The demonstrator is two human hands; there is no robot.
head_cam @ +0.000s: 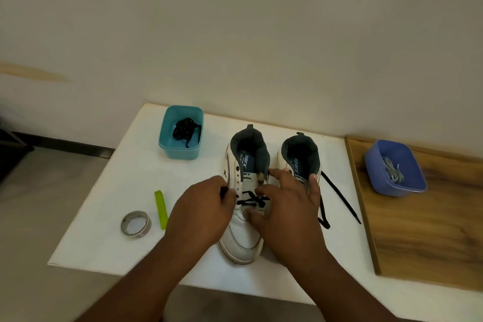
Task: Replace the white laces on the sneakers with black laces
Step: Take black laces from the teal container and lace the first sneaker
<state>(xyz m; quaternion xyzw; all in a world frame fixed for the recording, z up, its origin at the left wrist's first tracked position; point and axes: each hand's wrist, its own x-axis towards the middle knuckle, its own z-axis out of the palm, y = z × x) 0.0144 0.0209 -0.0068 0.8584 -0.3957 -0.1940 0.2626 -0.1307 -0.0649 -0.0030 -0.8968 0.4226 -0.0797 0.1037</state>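
- Left hand point(201, 210) nearest the camera, at the left side of the left sneaker point(244, 227); fingers curled, pinching the end of the black lace point(252, 200) beside the eyelets.
- Right hand point(290, 213) on the right side of the left sneaker, fingers spread and fairly straight; thumb presses the shoe's upper just below the laced part, fingertips reach over toward the tongue and onto the right sneaker point(300, 157). Nothing gripped as far as can be seen.
- Left sneaker: white, toe toward the camera, heel toward the wall, dark lining. Black lace crosses only the lower eyelets; upper eyelets bare.
- Right sneaker stands just right of the left sneaker, same direction, front part hidden by the right hand.
- A loose stretch of black lace point(339, 200) trails on the table right of the right sneaker; cannot tell which shoe it runs from.
- Teal tub point(167, 138) behind and left of the left sneaker, holding a bundle of black laces point(184, 129).
- Blue tub point(376, 165) well right of the left sneaker, on a wooden board point(423, 238), with white laces point(393, 172) inside.
- Green strip point(161, 209) lies flat, left of the left sneaker, beside the left hand.
- Tape roll point(135, 223) just left of the green strip.
- White table point(104, 230) carries all of it, set against a pale wall point(235, 21).
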